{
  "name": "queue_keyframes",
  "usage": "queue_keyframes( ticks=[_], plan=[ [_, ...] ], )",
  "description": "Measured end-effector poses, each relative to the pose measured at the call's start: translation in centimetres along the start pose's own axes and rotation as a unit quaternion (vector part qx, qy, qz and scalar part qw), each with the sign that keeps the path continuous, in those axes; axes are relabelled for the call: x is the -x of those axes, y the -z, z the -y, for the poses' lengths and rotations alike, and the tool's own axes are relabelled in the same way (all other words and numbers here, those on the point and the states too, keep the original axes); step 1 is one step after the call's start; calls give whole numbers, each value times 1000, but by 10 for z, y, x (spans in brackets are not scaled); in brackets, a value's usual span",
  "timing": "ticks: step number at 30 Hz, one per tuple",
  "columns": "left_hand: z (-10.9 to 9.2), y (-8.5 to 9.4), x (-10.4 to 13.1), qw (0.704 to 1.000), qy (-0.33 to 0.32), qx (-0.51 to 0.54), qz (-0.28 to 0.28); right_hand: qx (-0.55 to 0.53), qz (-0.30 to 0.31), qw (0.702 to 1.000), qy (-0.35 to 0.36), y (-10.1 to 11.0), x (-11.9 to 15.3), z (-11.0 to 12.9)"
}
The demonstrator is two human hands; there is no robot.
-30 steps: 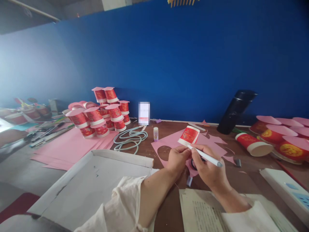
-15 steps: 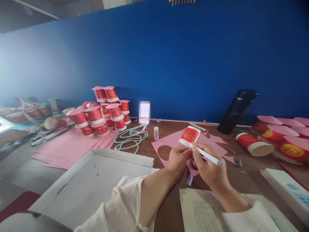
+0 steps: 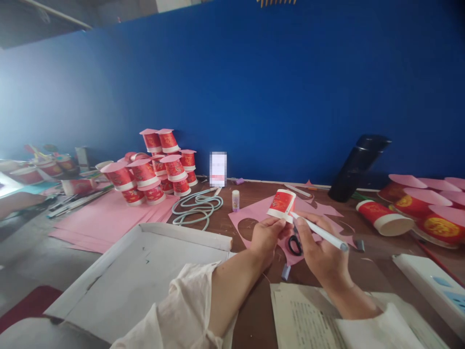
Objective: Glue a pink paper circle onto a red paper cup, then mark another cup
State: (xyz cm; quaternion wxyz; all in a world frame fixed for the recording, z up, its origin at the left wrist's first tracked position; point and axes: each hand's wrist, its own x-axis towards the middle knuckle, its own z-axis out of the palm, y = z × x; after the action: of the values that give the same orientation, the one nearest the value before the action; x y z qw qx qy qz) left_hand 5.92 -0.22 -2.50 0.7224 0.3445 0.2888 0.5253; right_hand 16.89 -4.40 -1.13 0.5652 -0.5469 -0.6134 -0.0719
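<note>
- The left hand (image 3: 267,235) grasps a red paper cup (image 3: 281,202) with a white rim, pinching it near that rim between thumb and fingers; the cup tilts above the table (image 3: 250,310) (a brown one), in front of the person.
- The right hand (image 3: 327,254) grips a white pen (image 3: 323,232), its tip at or just beside the cup's right edge (whether it actually touches, I cannot tell).
- Between the hands shows the black handle of a pair of scissors (image 3: 295,246), over a cut sheet of pink paper (image 3: 251,211) (a large round hole is cut from its left part).
- A glue stick (image 3: 236,201) stands upright at the sheet's far left edge, and a small grey cap (image 3: 360,245) lies to the right of it.
- Further left, a coiled pale cable (image 3: 198,207) lies beside stacked red paper cups (image 3: 174,168), upside down, many topped with pink discs; in front of them spreads a stack of pink paper (image 3: 105,220).
- To the right, a single cup (image 3: 374,213) lies on its side near a leaning black bottle (image 3: 358,169) (it rests towards the blue panel (image 3: 232,87)).
- Nearer the person are an open white box (image 3: 145,281) on the left and printed pages (image 3: 301,315), partly under the right sleeve.
</note>
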Motion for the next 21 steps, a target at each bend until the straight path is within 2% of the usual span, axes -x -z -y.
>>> queue_keyframes(
  ticks=[8,14,21],
  plan=[
    [5,3,-5,1000,7,22,11,16,11,1000,18,-2,1,-2],
    [9,5,-8,1000,7,-20,13,21,31,999,35,-4,1,-2],
    [1,3,-3,999,-1,-50,13,22,36,998,35,-3,2,-3]
  ],
)
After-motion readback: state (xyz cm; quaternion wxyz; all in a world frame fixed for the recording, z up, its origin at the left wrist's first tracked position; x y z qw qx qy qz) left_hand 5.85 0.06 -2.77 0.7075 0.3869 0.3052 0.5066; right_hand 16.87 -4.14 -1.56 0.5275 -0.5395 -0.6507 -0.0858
